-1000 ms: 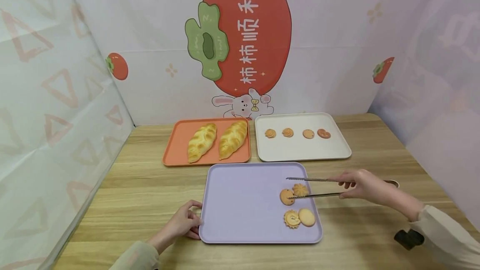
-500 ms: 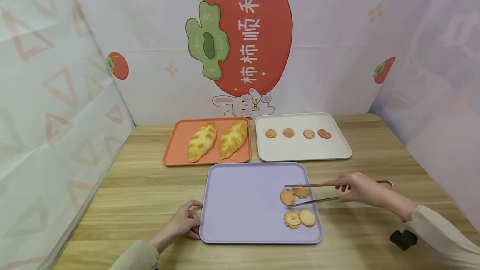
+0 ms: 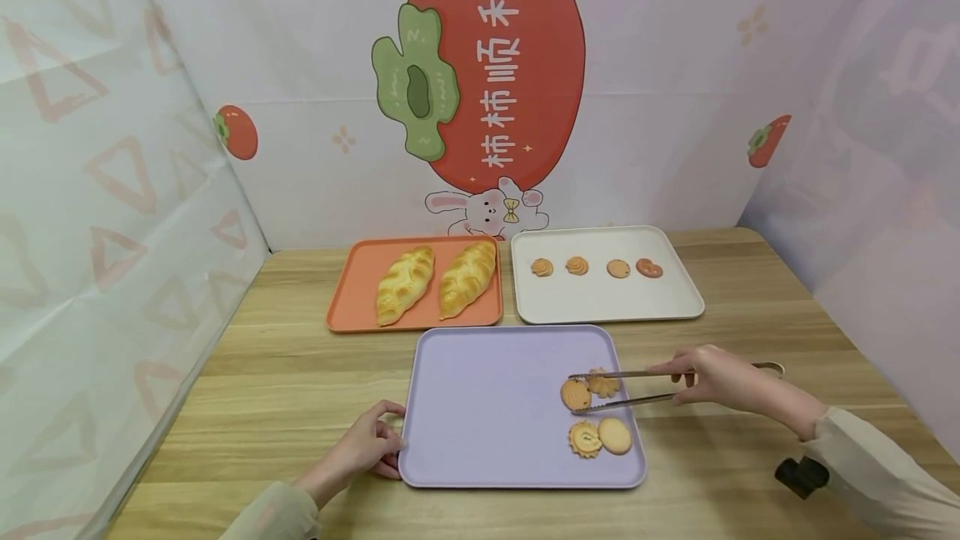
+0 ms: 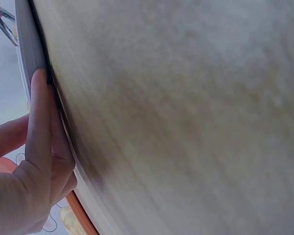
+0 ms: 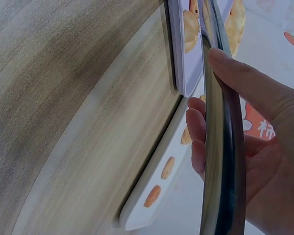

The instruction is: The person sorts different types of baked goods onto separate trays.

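Observation:
My right hand (image 3: 723, 379) grips metal tongs (image 3: 633, 402), thumb on one arm and fingers on the other. The tong tips stand apart on either side of a round ridged cookie (image 3: 575, 394) on the lilac tray (image 3: 480, 415); whether they touch it, I cannot tell. A flower-shaped cookie (image 3: 603, 383) lies beside it, partly under the upper tong arm. Nearer the tray's front are a scalloped cookie (image 3: 584, 439) and a smooth pale cookie (image 3: 615, 436), touching each other. My left hand (image 3: 367, 442) holds the tray's left rim, with fingers against its outer wall (image 4: 32, 54).
Behind, an orange tray (image 3: 352, 298) carries two braided loaves, one left (image 3: 405, 284) and one right (image 3: 467, 279). A white tray (image 3: 611, 302) beside it holds several small cookies, including a pretzel-shaped one (image 3: 648, 267). Printed cloth walls enclose the wooden table (image 3: 300, 373).
The tongs have shifted toward the tray's front, so their tips now lie on both sides of the round ridged cookie instead of one tip over it. My left hand has stayed put.

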### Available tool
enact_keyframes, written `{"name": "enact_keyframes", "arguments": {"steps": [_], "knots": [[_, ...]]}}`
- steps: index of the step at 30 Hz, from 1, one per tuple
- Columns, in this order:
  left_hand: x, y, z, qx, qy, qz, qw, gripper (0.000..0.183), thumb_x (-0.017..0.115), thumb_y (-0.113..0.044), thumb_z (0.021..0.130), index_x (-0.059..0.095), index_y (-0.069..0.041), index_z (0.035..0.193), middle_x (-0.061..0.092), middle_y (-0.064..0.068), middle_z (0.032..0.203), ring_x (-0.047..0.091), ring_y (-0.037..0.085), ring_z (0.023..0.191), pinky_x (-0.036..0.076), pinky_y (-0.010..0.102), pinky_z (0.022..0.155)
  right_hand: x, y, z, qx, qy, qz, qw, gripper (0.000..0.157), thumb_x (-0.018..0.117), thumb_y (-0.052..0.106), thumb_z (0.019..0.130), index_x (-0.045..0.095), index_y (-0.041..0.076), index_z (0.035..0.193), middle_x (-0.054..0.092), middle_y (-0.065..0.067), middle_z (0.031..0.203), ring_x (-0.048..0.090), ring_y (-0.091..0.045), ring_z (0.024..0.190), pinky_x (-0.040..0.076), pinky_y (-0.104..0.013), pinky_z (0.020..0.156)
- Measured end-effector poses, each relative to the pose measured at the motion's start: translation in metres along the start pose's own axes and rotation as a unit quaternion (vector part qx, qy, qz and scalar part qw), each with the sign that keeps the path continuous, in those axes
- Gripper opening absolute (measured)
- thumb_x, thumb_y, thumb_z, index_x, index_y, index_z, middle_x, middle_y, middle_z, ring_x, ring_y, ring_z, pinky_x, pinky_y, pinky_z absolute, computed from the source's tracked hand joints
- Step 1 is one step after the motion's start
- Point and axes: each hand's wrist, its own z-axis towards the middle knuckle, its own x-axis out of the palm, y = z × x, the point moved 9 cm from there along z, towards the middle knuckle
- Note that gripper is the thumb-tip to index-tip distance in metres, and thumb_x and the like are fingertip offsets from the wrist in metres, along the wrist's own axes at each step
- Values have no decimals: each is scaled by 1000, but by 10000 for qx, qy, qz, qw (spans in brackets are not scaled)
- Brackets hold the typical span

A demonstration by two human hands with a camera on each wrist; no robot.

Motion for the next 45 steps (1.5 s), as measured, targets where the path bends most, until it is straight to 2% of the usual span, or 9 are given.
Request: {"name": "enact_keyframes", "arguments": {"steps": [5, 14, 21, 30, 38, 45], "knots": [[0, 1, 0, 15, 12, -34, 10000, 43, 48, 10, 78, 30, 11, 117, 52, 8, 70, 58, 17, 53, 55, 36, 50, 0, 1, 0, -10, 48, 3, 10000, 42, 69, 16, 72, 61, 5, 111, 56, 3, 80, 46, 2, 64, 41, -18, 49], [0, 3, 0, -27, -24, -36, 10000, 44, 48, 9, 78, 30, 11, 117, 51, 8, 70, 57, 17, 52, 55, 36, 50, -1, 6, -1, -331, 1, -147, 9993, 40, 67, 16, 73, 61, 3, 110, 60, -2, 82, 48, 2, 64, 44, -18, 50], [0, 4, 0, -49, -27, -37, 10000, 44, 48, 9, 78, 30, 11, 117, 52, 8, 69, 57, 17, 52, 55, 37, 50, -3, 9, -3, -558, -142, -169, 9982, 39, 67, 15, 73, 61, 3, 110, 59, -1, 80, 48, 3, 61, 44, -18, 49], [-1, 6, 0, -66, -58, 5, 10000, 44, 49, 9, 78, 30, 10, 117, 51, 8, 69, 57, 17, 52, 55, 36, 49, -6, 9, -2, -416, -160, -93, 9990, 40, 66, 18, 75, 60, 2, 111, 59, 2, 81, 46, 3, 61, 43, -17, 48], [-1, 4, -1, -55, -57, 14, 10000, 43, 49, 9, 78, 30, 10, 117, 52, 8, 69, 57, 17, 52, 55, 36, 49, -13, 8, 1, -358, -365, -207, 9985, 39, 66, 16, 76, 60, 1, 111, 55, 11, 77, 45, 3, 60, 41, -17, 47], [-1, 3, 0, -47, -62, 37, 10000, 43, 49, 9, 78, 30, 10, 117, 51, 8, 69, 57, 17, 52, 55, 35, 49, -19, 5, 8, -334, -498, -234, 9979, 39, 66, 14, 75, 60, 0, 111, 55, 12, 73, 42, 3, 56, 39, -17, 45]]}}
